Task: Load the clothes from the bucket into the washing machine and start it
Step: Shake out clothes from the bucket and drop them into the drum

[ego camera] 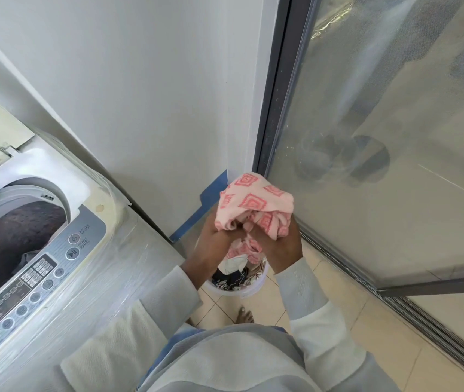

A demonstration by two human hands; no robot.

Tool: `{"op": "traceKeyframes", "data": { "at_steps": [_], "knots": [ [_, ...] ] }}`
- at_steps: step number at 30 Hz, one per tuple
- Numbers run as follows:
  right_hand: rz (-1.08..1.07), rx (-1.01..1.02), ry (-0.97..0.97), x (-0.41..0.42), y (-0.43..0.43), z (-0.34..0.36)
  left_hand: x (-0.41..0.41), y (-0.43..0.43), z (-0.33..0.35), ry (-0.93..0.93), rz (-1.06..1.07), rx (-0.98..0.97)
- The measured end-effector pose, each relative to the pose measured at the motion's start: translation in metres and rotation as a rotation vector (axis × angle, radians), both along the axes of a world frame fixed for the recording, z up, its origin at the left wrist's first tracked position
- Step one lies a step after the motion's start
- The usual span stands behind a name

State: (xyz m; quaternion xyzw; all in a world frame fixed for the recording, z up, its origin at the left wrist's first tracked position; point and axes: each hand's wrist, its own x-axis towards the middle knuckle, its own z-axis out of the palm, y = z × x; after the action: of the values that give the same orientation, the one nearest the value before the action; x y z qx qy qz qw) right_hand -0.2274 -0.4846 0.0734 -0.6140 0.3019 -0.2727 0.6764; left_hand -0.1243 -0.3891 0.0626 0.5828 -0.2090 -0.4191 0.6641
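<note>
A pink-and-white diamond-patterned cloth (253,196) is bunched above the white plastic bucket (236,292), both hands curled tight into its folds: left hand (216,241) and right hand (279,246). More mixed clothes (236,271) fill the bucket on the beige tiled floor (338,321), near a bare foot (244,316). Blue tape (211,193) edges the wall behind. A frosted glass sliding door (380,165) closes the right side. Left, the film-wrapped white top-loading washing machine (98,278) stands open; its grey panel (27,292) reads "POWER" and "START PAUSE".
</note>
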Motion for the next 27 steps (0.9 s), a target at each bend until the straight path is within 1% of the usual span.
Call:
{"op": "traceKeyframes", "data": {
  "at_steps": [1,2,3,4,5,6,7,8,9,10,11,12,13,15,16,18,21,23,25,26,27],
  "knots": [
    [-0.078,0.006,0.056,-0.001,-0.001,-0.003,0.001,0.001,0.001,-0.06,-0.065,0.038],
    [-0.119,0.015,0.084,-0.002,-0.004,-0.005,0.005,0.004,0.002,-0.086,-0.175,0.041],
    [-0.119,0.025,0.092,-0.003,-0.007,-0.006,0.012,0.008,0.005,-0.061,-0.281,0.011],
    [-0.096,0.017,0.1,-0.003,-0.011,-0.007,0.019,0.012,0.009,-0.007,-0.336,-0.024],
    [-0.063,-0.02,0.112,-0.004,-0.015,-0.007,0.026,0.014,0.014,0.027,-0.336,-0.045],
    [-0.022,-0.086,0.125,-0.005,-0.017,-0.006,0.031,0.015,0.018,-0.005,-0.287,-0.028],
    [0.021,-0.186,0.142,-0.006,-0.019,-0.005,0.035,0.015,0.021,-0.115,-0.23,0.024],
    [0.067,-0.321,0.178,-0.007,-0.02,-0.002,0.037,0.013,0.023,-0.254,-0.216,0.074],
    [0.118,-0.456,0.231,-0.007,-0.02,0.001,0.036,0.01,0.025,-0.36,-0.246,0.107],
    [0.162,-0.555,0.285,-0.006,-0.019,0.004,0.033,0.007,0.026,-0.426,-0.293,0.122],
    [0.197,-0.612,0.32,-0.004,-0.019,0.007,0.029,0.003,0.023,-0.456,-0.313,0.126],
    [0.222,-0.631,0.329,-0.003,-0.018,0.01,0.025,0.001,0.021,-0.456,-0.287,0.124],
    [0.239,-0.606,0.318,-0.002,-0.017,0.014,0.023,0.0,0.019,-0.422,-0.236,0.114],
    [0.249,-0.437,0.252,-0.005,-0.02,0.026,0.023,0.004,0.017,-0.314,-0.123,0.07],
    [0.247,-0.355,0.2,-0.008,-0.024,0.03,0.024,0.006,0.016,-0.246,-0.068,0.04],
    [0.215,-0.261,0.091,-0.016,-0.031,0.033,0.027,0.011,0.014,-0.065,0.015,-0.047],
    [0.179,-0.153,-0.039,-0.018,-0.022,0.031,0.021,0.01,0.015,0.22,0.049,-0.22],
    [0.151,-0.072,-0.153,-0.013,-0.007,0.024,0.012,0.005,0.017,0.358,0.039,-0.307],
    [0.091,-0.016,-0.232,-0.008,0.004,0.014,0.002,0.0,0.015,0.379,0.056,-0.343],
    [0.048,-0.006,-0.237,-0.007,0.006,0.01,-0.002,0.0,0.013,0.338,0.073,-0.313],
    [-0.009,-0.002,-0.205,-0.006,0.006,0.008,-0.005,0.0,0.01,0.266,0.082,-0.241]
  ]
}}
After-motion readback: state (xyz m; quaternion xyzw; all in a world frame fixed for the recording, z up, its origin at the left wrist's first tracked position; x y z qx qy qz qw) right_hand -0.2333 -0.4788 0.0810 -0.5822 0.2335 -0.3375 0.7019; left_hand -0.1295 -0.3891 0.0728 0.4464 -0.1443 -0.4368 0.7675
